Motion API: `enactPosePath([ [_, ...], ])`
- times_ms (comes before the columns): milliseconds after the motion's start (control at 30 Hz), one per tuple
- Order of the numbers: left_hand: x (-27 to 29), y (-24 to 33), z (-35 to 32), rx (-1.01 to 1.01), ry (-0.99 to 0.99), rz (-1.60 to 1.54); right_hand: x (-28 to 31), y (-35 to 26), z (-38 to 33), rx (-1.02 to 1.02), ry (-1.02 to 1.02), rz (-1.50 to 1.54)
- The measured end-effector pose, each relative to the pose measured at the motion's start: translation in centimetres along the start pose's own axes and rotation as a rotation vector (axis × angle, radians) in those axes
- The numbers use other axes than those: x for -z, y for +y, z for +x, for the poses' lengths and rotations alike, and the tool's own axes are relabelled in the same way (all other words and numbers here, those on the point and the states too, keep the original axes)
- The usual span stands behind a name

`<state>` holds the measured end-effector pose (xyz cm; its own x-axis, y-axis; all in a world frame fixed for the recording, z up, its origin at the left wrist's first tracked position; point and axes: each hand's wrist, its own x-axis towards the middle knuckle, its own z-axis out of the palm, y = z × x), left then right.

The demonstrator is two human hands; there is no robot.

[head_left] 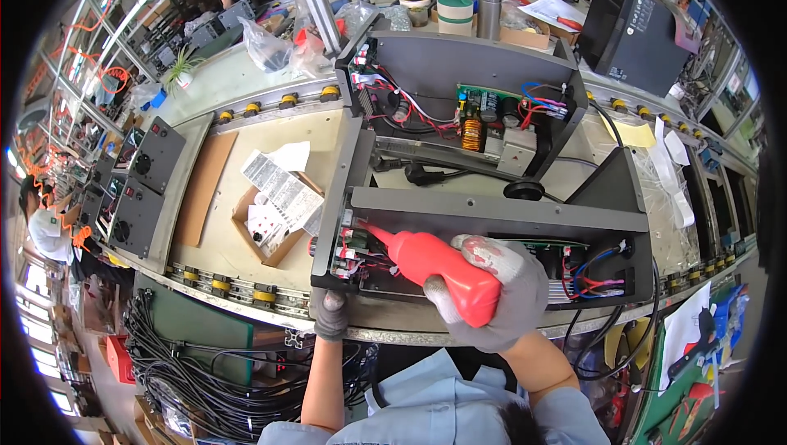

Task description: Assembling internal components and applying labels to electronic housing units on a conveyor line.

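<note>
The cloth-gloved right hand (518,297) wraps a smooth red squeeze bottle (438,264) above the near grey sheet-metal chassis (492,213), apparently angling its tapered nozzle (379,234) toward wiring (351,263) at the chassis's left end. The gloved left hand (331,315) is at the chassis's near-left corner, perhaps steadying it; whether its fingers grip, I cannot tell.

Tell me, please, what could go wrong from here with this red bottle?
The red bottle, gripped in the right hand, has its nozzle close to wires at the left end of the near casing: it could snag one, or drip there if it holds liquid. The right hand is near the blue and pink wires and might brush them loose.
</note>
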<state>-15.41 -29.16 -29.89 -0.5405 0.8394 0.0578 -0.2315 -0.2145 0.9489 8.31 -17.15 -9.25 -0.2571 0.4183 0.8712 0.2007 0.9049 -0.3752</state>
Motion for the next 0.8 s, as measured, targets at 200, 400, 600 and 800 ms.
enactPosePath([
  [200,1.0,-0.8,-0.3,-0.061,-0.017,0.071,-1.0,0.1,0.2,-0.005,0.018,0.024],
  [400,0.5,-0.4,-0.2,-0.08,-0.007,0.242,-0.9,0.2,0.7,-0.024,0.005,0.01],
  [600,-3.6,3.1,-0.4,-0.25,0.012,0.183,0.5,-0.4,1.3,-0.203,-0.019,0.014],
  [800,-6.8,11.0,-0.5,-0.286,0.294,0.409,5.0,-1.8,-1.3,-0.418,0.569,0.351],
])
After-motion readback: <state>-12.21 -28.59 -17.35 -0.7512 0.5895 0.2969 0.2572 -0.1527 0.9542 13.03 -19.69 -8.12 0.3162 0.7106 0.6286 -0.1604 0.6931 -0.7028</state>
